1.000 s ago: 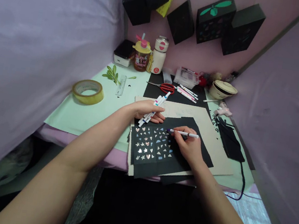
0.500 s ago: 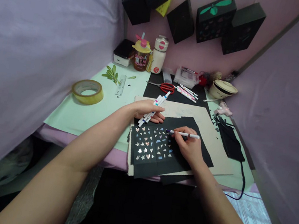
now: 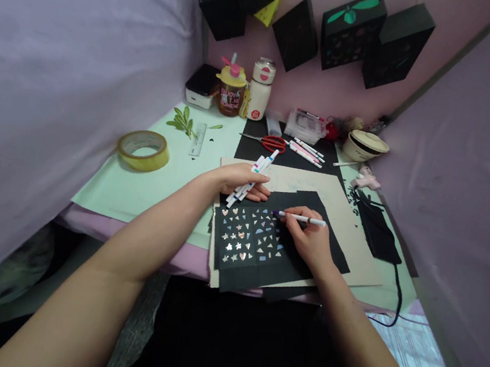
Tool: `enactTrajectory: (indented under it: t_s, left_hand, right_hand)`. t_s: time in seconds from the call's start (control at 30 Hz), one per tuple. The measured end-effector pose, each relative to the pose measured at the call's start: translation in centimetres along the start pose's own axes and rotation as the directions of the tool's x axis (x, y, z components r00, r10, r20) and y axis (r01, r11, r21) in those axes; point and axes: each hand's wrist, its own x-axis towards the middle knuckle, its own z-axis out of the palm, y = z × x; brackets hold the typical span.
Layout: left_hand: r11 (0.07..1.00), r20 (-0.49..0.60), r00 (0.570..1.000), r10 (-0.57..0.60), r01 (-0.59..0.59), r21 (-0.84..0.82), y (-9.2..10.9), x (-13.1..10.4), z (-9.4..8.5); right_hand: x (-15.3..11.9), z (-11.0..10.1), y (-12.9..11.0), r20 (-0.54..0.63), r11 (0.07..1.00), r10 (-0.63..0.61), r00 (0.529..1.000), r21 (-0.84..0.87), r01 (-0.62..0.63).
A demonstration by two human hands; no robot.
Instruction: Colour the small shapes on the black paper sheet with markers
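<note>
The right hand (image 3: 310, 242) grips a white purple-tipped marker pen (image 3: 302, 218) over the black cut-out paper sheet (image 3: 257, 253), while the left hand (image 3: 239, 179) clasps a bundle of white markers (image 3: 253, 175); no writing is legible there.

Tiny craft nook, lilac all around

Lilac sheets (image 3: 61, 58) drape left and right, pink back wall (image 3: 345, 94) with black boxes (image 3: 353, 31) hanging top center, pale green tabletop (image 3: 134, 188) below.
</note>
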Motion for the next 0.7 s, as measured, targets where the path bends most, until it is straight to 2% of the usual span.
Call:
enactTrajectory:
  t_s: [0.7]
  left_hand:
    - [1.000,-0.003,1.000,-0.006,0.006,0.013,0.07,-0.05,0.10]
  right_hand:
    - [-0.13,0.01,0.04,-0.022,1.000,0.015,1.000,0.025,-0.015]
